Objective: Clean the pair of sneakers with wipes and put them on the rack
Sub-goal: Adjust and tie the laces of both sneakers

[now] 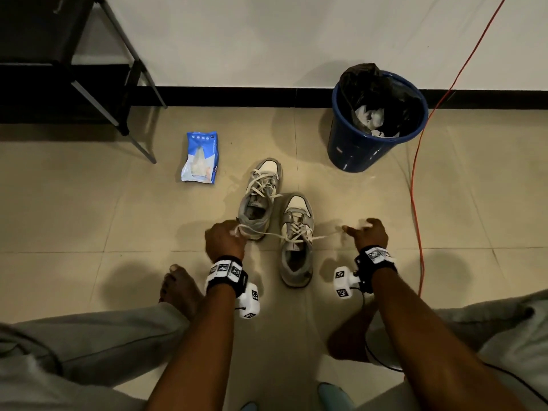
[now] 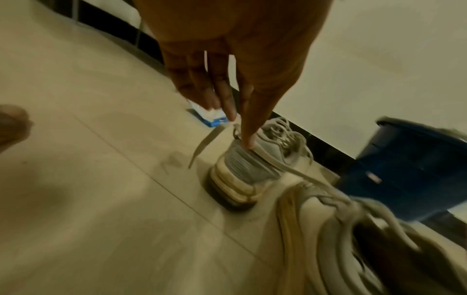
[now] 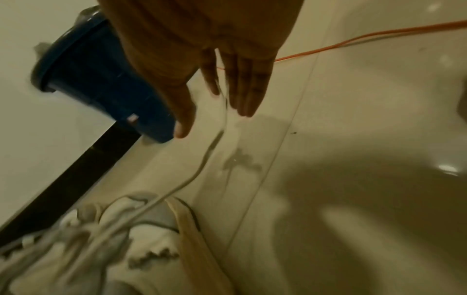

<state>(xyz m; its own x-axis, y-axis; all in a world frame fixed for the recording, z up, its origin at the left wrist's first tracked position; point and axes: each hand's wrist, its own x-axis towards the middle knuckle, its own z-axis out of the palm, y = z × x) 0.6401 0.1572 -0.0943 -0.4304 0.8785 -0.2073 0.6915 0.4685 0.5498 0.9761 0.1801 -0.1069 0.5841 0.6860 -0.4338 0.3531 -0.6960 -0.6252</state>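
Standing side by side at frame centre, the sneakers (image 1: 278,215) have laces pinched by the left hand (image 1: 224,240) and right hand (image 1: 369,234), with wipes pack (image 1: 200,157) upper left, blue bin (image 1: 376,120) upper right, black rack (image 1: 59,54) in the corner.

Two sneakers, far sneaker (image 1: 261,200) and near sneaker (image 1: 296,238): grey uppers, white toe panels, cream-white laces (image 1: 264,231), off-white soles yellowed in the wrist views. Wipes packet (image 1: 200,157): blue with white print and a pale centre. Bin (image 1: 376,123): dark blue, black liner, white crumpled contents. Cable (image 1: 415,173): orange-red. Floor (image 1: 89,209): beige tiles with thin darker joints. Wall (image 1: 267,40): white, black skirting band. Rack (image 1: 59,63): black frame. Wrist bands (image 1: 226,272): black, carrying white blocks with black square-code patterns. Trousers (image 1: 89,345): light grey.
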